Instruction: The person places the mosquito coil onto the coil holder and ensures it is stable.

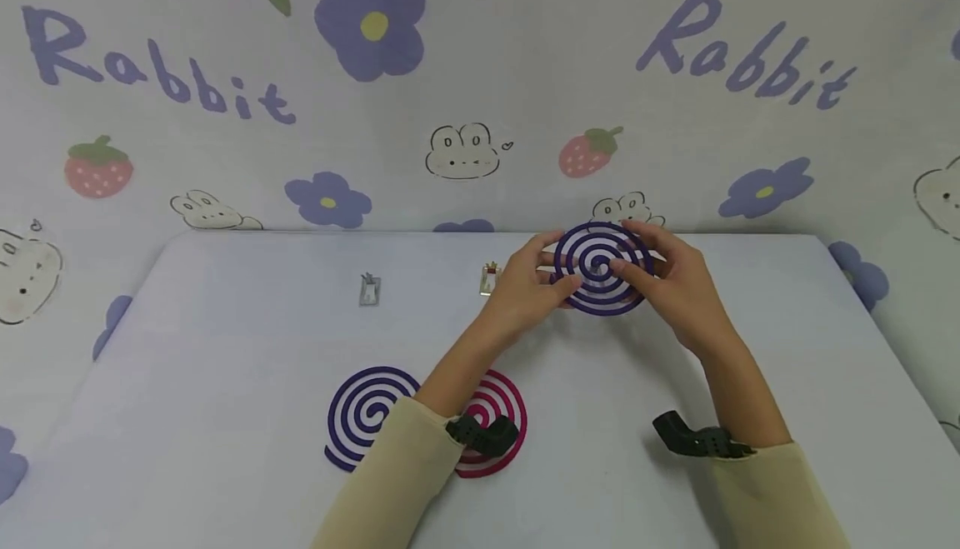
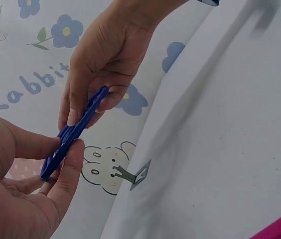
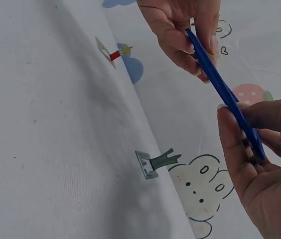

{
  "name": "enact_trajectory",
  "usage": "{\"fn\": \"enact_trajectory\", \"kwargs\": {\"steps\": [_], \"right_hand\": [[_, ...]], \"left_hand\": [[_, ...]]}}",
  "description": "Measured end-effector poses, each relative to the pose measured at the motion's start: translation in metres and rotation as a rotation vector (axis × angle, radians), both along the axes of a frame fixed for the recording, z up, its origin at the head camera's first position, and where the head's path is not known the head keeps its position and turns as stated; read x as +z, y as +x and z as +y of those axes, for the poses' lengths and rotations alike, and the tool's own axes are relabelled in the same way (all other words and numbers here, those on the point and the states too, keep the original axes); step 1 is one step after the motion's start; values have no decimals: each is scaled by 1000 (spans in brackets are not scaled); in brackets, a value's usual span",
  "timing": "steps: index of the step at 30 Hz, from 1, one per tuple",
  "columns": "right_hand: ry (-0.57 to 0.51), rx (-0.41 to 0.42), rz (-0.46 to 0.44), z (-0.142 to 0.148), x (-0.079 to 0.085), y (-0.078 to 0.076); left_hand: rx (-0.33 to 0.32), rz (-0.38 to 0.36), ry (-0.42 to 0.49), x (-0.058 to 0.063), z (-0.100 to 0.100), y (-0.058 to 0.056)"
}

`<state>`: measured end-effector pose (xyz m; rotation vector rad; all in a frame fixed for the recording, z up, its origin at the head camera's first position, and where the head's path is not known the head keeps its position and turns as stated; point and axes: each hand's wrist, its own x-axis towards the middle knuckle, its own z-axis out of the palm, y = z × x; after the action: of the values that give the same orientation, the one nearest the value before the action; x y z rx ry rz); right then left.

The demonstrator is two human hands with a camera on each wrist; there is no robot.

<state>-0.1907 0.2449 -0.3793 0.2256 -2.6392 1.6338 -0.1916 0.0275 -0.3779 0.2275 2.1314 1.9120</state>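
Note:
Both hands hold a dark blue mosquito coil point(image 1: 600, 312) above the far right part of the table. My left hand point(image 1: 522, 286) pinches its left edge between thumb and fingers, and my right hand point(image 1: 684, 286) grips the right edge with its thumb across the front. Edge-on in the right wrist view, the coil point(image 3: 212, 72) is a thin, slanted blue disc. Below it on the tabletop stands a small grey metal coil stand point(image 3: 164, 161) with upright prongs, mostly hidden behind the coil in the head view.
A gold-coloured stand point(image 1: 491, 269) and another silver stand point(image 1: 367, 280) are further left in the same row. Nearer lie a second blue coil point(image 1: 331, 417) and a pink-red coil point(image 1: 522, 421), partly covered by my left arm. A patterned cloth point(image 1: 525, 57) hangs behind the table.

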Motion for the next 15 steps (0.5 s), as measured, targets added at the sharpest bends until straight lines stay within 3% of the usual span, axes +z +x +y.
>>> {"fn": "enact_trajectory", "kwargs": {"steps": [7, 15], "right_hand": [[-44, -39, -38, -5, 0, -7], [22, -92, -78, -9, 4, -14]], "left_hand": [[47, 1, -20, 1, 4, -9], [63, -31, 8, -2, 13, -17]]}}
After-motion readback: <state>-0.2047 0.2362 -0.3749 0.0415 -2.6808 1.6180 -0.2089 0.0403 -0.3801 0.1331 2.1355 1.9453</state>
